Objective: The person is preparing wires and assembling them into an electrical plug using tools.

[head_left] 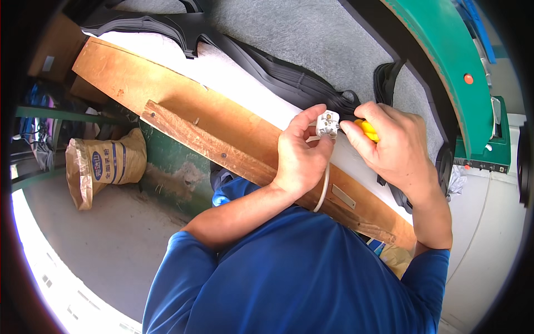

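A small white electrical plug [328, 123] is pinched between the thumb and fingers of my left hand [302, 157]. Its inner side faces up and shows metal parts. From it a white cable [322, 193] hangs down past my left wrist toward my blue shirt. My right hand [399, 143] is wrapped round a screwdriver with a yellow handle [367, 130]. The screwdriver points left at the plug's side; whether its tip touches a screw is too small to tell.
Beneath my hands runs a wooden bench edge [239, 119] with a wooden strip [194, 136]. Stacked black strips [278, 72] lie on grey material [306, 36] beyond. A green machine part [439, 50] stands at the right. A paper sack [108, 161] sits on the floor at left.
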`<state>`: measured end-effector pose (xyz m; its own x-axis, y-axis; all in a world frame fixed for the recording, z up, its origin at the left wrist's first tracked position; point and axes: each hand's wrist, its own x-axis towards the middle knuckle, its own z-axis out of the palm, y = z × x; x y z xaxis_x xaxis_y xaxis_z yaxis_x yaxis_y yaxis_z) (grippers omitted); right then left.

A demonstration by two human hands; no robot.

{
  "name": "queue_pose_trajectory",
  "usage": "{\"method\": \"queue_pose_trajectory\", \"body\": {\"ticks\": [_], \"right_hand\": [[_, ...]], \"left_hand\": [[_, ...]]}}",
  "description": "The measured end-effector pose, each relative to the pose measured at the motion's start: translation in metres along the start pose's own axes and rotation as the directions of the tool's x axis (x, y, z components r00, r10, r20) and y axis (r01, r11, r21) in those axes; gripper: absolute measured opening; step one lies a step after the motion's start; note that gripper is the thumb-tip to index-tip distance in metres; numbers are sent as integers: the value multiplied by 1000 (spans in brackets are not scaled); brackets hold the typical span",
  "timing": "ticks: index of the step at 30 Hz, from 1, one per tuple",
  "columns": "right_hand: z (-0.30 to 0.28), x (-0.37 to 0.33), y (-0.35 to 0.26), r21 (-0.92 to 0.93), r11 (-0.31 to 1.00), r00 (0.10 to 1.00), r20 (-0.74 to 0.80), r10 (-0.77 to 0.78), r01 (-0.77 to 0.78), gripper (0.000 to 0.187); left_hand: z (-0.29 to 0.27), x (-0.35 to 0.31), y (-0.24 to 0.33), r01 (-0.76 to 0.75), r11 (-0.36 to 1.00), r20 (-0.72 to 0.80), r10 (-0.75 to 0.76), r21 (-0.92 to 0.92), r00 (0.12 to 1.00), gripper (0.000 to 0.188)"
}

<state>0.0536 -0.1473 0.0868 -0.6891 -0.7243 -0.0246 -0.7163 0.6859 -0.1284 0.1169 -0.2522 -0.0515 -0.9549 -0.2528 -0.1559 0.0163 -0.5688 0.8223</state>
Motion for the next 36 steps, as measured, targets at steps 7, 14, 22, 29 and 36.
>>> {"method": "queue_pose_trajectory", "body": {"ticks": [7,14,22,29,36], "right_hand": [[5,-1,5,222,960,979,-144,-141,171,24],[7,-8,1,-2,998,992,-111,62,-62,25],[15,-15,12,3,999,991,-131,35,-35,23],[10,-12,9,150,976,987,-64,-148,156,15],[14,-8,-1,225,974,969,-241,55,0,15]], "left_hand": [[-2,-2,1,-19,994,14,18,103,1000,45],[-3,-2,-1,-59,985,2,60,164,998,46],[-3,-2,0,-67,982,-3,69,176,998,47],[-4,-2,-4,-59,985,-14,62,165,998,45],[-4,-2,-2,-52,988,-27,57,143,998,44]]}}
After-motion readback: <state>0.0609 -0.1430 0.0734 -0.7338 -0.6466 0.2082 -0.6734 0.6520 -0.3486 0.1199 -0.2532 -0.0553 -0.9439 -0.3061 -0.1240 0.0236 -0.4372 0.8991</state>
